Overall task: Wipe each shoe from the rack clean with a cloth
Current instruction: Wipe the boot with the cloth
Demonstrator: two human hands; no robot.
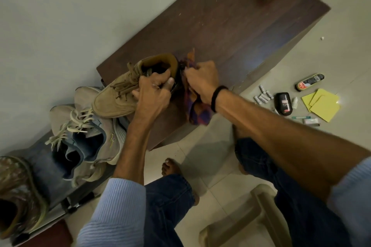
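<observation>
One shoe is being wiped right now, and more seem to be waiting. You hold the tan shoe (pixel 118 98) on the near end of the dark table (pixel 241 32). Its toe sticks out past the table edge, over the rack (pixel 43 159).

Your left hand (pixel 152 94) grips the shoe by its side, near the opening. Its fingers (pixel 160 78) curl over the rim and into the shoe. Your right hand (pixel 202 80) is bunched tight around the cloth (pixel 197 112), which is purple and orange, and holds it against the back of the heel. The loose end of the cloth hangs down off the table edge.

The grey shoes (pixel 84 126) lie in a pile on the rack, and a brown spotty shoe (pixel 18 186) sits nearer to you. You cannot tell from here if they are clean yet. My guess is that the heel is the part in hand and other shoes are left to do.

The tan shoe's long line runs from bottom left to top right. Its toe points bottom left, toward the grey shoes. Its heel points top right, toward your right hand. The opening faces up.
</observation>
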